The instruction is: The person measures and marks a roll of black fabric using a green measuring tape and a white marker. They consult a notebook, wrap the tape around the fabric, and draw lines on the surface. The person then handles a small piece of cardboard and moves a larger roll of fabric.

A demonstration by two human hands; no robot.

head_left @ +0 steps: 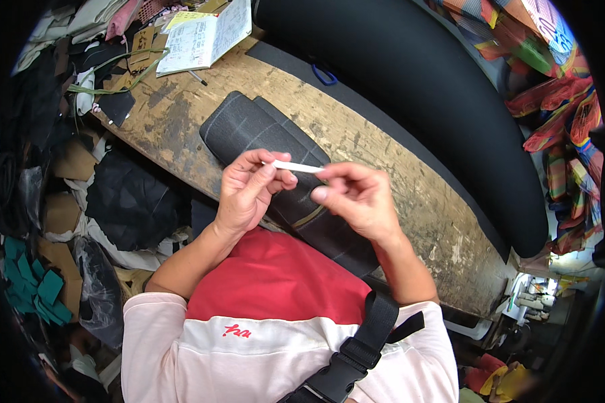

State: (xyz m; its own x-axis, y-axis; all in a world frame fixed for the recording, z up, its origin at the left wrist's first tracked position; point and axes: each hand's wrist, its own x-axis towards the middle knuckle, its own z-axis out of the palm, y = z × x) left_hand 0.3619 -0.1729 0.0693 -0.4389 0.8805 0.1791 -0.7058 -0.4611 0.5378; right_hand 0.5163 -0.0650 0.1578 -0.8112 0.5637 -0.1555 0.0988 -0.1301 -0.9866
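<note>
A slim white stick (296, 166), like a piece of chalk or a marker, is held in front of my chest above the table. My left hand (252, 185) closes on its left end between thumb and fingertips. The fingers of my right hand (356, 195), slightly blurred, are curled at the other end, index fingertip touching it and thumb lower. Beneath both hands lie stacked dark grey sheet pieces (238, 127) marked with pale lines. They run from mid-table towards my body, partly hidden by my hands.
A large black roll of material (410, 80) lies along the table's far side, with a blue loop (324, 75) beside it. An open notebook (208, 40) and a pen (197, 78) are at the back left of the worn wooden table (423, 195). Scraps crowd the left; colourful bags (571, 121) hang right.
</note>
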